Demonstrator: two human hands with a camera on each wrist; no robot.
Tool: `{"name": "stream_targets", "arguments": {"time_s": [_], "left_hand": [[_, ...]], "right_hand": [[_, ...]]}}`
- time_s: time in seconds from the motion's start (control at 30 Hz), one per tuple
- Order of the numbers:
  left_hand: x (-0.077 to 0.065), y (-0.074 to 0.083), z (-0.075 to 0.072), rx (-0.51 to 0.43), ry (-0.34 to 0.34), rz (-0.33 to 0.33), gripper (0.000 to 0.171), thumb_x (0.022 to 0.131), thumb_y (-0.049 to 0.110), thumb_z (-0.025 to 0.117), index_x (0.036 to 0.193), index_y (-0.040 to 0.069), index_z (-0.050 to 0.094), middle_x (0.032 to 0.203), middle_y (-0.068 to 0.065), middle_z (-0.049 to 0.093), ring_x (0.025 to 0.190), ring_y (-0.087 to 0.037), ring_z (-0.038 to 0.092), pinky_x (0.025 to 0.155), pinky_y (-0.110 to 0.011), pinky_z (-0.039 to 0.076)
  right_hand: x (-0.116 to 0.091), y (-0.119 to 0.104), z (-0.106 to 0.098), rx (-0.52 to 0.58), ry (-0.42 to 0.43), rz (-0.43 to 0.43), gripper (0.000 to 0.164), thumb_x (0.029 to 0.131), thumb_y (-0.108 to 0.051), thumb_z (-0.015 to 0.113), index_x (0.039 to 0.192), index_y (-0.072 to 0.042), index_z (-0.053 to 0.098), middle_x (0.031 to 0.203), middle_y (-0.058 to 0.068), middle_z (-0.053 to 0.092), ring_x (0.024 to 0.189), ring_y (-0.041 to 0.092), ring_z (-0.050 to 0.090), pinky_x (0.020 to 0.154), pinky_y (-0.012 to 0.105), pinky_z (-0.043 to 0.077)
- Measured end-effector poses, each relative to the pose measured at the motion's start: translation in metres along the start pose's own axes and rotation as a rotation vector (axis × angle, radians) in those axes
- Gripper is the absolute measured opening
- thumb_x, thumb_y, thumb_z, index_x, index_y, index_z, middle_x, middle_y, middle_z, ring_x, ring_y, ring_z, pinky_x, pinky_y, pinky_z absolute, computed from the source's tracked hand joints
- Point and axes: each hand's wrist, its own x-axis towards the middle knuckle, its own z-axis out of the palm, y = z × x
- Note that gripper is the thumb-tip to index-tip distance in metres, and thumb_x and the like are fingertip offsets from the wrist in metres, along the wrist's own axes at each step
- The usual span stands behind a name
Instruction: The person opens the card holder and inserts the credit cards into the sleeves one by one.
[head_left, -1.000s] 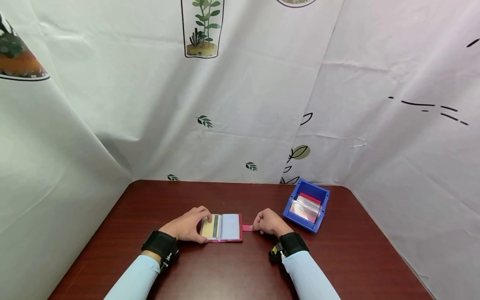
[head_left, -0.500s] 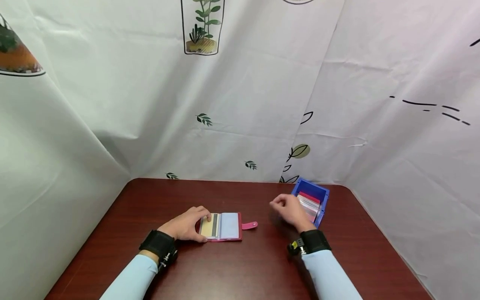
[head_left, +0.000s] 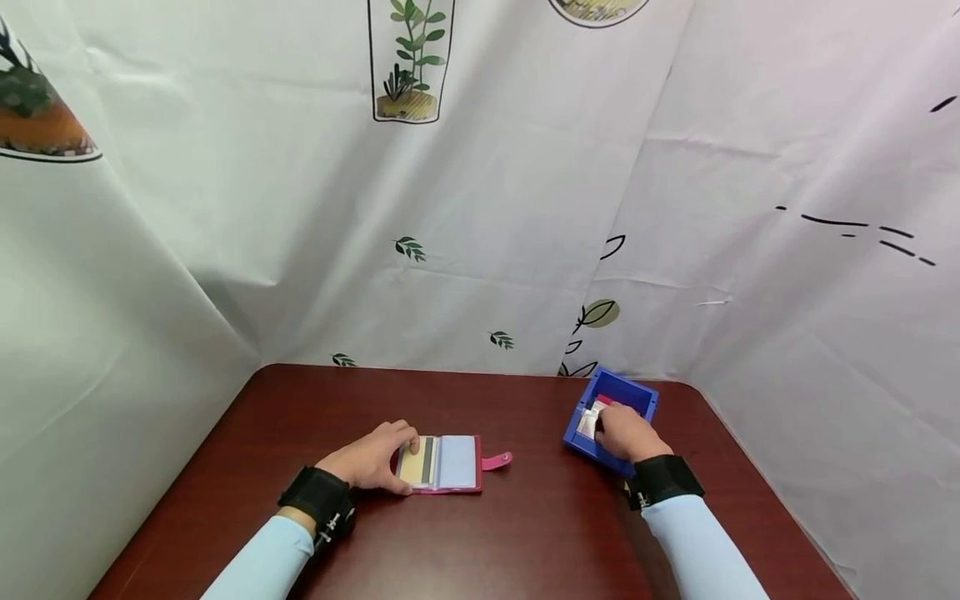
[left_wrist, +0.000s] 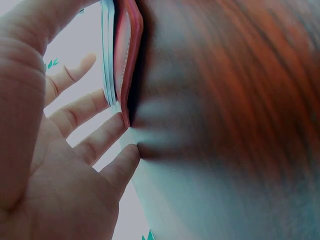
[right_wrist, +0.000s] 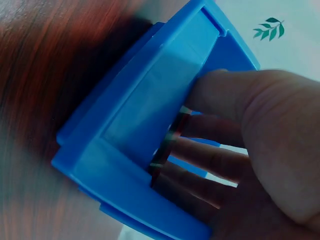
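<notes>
An open red card holder [head_left: 457, 463] lies on the table, a yellowish card on its left side and a pale blue page on its right. My left hand [head_left: 367, 457] holds its left side, thumb at the near edge and index finger over the far corner. In the left wrist view, fingertips touch the holder's red cover [left_wrist: 131, 60] beside the stacked sleeves [left_wrist: 107, 55]. My right hand [head_left: 628, 432] reaches into a blue plastic bin [head_left: 596, 455], its extended fingers [right_wrist: 210, 157] among the cards [head_left: 587, 422]. The hand partly hides those cards.
A pink snap strap [head_left: 497, 461] sticks out from the holder's right edge. The bin stands at an angle near the back right of the brown table [head_left: 450, 546]. White printed cloth [head_left: 300, 208] hangs behind and at both sides.
My right hand has left the pink strap, moved right and gone into the blue bin. My left hand has stayed at the card holder.
</notes>
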Motion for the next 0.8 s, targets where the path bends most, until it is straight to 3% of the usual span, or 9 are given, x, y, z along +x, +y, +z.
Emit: {"name": "stream_targets", "arguments": {"time_s": [0.13,0.27,0.4,0.57,0.67,0.8], "left_hand": [[0.002,0.001,-0.001,-0.006,-0.004,0.009,0.051,0.074,0.039,0.089,0.104,0.020,0.053,0.107,0.007,0.050,0.106,-0.017,0.044,0.086,-0.034,0.044],[0.001,0.001,-0.002,-0.012,-0.013,0.007,0.052,0.073,0.038,0.090,0.104,0.020,0.053,0.106,0.006,0.049,0.105,-0.018,0.044,0.085,-0.036,0.044],[0.002,0.001,-0.002,-0.007,-0.014,0.005,0.052,0.073,0.037,0.090,0.103,0.019,0.053,0.105,0.006,0.049,0.105,-0.017,0.044,0.085,-0.036,0.044],[0.004,0.002,-0.002,-0.005,-0.017,0.007,0.051,0.073,0.038,0.090,0.103,0.021,0.053,0.105,0.006,0.049,0.104,-0.017,0.044,0.085,-0.036,0.044],[0.004,0.002,-0.002,-0.006,-0.017,0.005,0.051,0.073,0.038,0.090,0.103,0.021,0.053,0.106,0.006,0.049,0.105,-0.018,0.044,0.086,-0.037,0.044],[0.003,0.002,-0.001,-0.008,-0.014,-0.011,0.051,0.073,0.038,0.090,0.103,0.021,0.053,0.106,0.007,0.049,0.105,-0.017,0.044,0.085,-0.036,0.044]], "right_hand": [[-0.001,-0.001,-0.001,-0.001,0.060,0.029,0.017,0.086,-0.011,0.079,0.088,0.002,0.068,0.087,0.015,0.068,0.079,0.026,0.062,0.087,0.050,0.056],[0.000,-0.002,-0.009,0.096,0.074,0.055,0.009,0.084,-0.004,0.079,0.086,-0.001,0.071,0.084,0.012,0.069,0.074,0.022,0.060,0.078,0.046,0.057],[-0.003,-0.004,-0.026,0.186,0.090,0.058,0.006,0.085,0.001,0.076,0.088,-0.005,0.075,0.089,0.010,0.072,0.078,0.021,0.062,0.074,0.043,0.057],[-0.007,-0.013,-0.053,0.192,0.214,0.093,0.008,0.089,-0.002,0.072,0.096,-0.004,0.076,0.096,0.016,0.074,0.085,0.028,0.068,0.078,0.051,0.057],[-0.002,-0.022,-0.062,0.182,0.294,0.060,0.009,0.089,-0.002,0.070,0.096,-0.004,0.077,0.094,0.016,0.075,0.086,0.031,0.070,0.078,0.052,0.057],[0.009,-0.041,-0.058,0.194,0.288,-0.020,0.012,0.089,-0.003,0.070,0.099,-0.006,0.077,0.093,0.013,0.075,0.082,0.027,0.070,0.072,0.045,0.056]]}}
